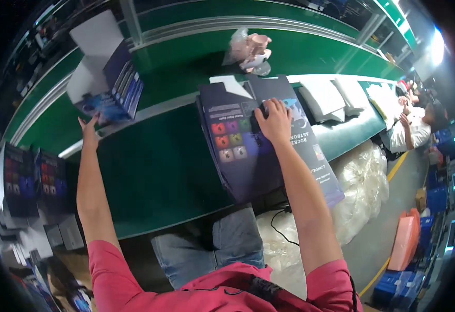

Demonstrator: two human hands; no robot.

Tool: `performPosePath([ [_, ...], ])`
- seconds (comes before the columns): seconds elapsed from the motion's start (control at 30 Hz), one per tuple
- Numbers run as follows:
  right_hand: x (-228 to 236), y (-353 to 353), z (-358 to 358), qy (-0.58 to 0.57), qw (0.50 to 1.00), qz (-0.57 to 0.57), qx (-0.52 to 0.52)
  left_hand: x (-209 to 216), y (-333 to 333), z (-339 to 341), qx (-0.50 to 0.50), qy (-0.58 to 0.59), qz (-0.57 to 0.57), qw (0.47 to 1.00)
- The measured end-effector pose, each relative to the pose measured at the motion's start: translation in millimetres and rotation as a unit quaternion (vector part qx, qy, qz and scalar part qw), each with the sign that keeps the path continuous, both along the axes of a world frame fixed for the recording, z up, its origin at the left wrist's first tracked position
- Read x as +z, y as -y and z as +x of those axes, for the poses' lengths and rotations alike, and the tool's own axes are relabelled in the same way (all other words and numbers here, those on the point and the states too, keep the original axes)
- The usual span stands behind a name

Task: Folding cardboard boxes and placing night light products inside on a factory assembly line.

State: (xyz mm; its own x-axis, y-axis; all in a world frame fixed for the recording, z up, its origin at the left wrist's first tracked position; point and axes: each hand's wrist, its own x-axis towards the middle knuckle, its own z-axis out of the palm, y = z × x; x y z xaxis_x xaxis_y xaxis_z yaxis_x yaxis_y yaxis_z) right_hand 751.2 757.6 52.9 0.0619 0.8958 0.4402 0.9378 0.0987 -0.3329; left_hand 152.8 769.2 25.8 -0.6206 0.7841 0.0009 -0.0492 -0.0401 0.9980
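My left hand (pixel 89 130) reaches to the far left with its fingers apart, right at the lower edge of an unfolded carton (pixel 124 86). That carton is dark blue and purple outside, with white flaps raised. I cannot tell whether the fingertips touch it. On the right, my right hand (pixel 275 120) rests on a stack of flat, dark printed cartons (pixel 248 148), fingers spread over the top one. Rows of small coloured pictures cover part of that top carton. A white flap (pixel 231 86) sticks out at the stack's far edge.
The green bench (pixel 154 177) runs across in front of me. Beyond the stack lie a pink item in clear plastic (pixel 251 51) and white packets (pixel 323 99). More dark cartons (pixel 22 177) stand left. Plastic-wrapped bundles (pixel 362 182) sit below right; another person (pixel 414 125) is far right.
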Motion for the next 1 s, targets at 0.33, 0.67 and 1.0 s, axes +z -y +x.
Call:
performPosePath([
  [0.33,1,4,11,-0.009,1.0,-0.001,-0.008,22,-108,137,-0.186,-0.116,0.046,0.975],
  [0.67,-1,-1,9,0.0,1.0,-0.028,-0.001,29,-184,191,0.032,-0.436,0.207,0.875],
  [1.0,1,-1,6,-0.01,1.0,-0.029,0.007,99,-204,152,0.138,-0.432,0.065,0.889],
])
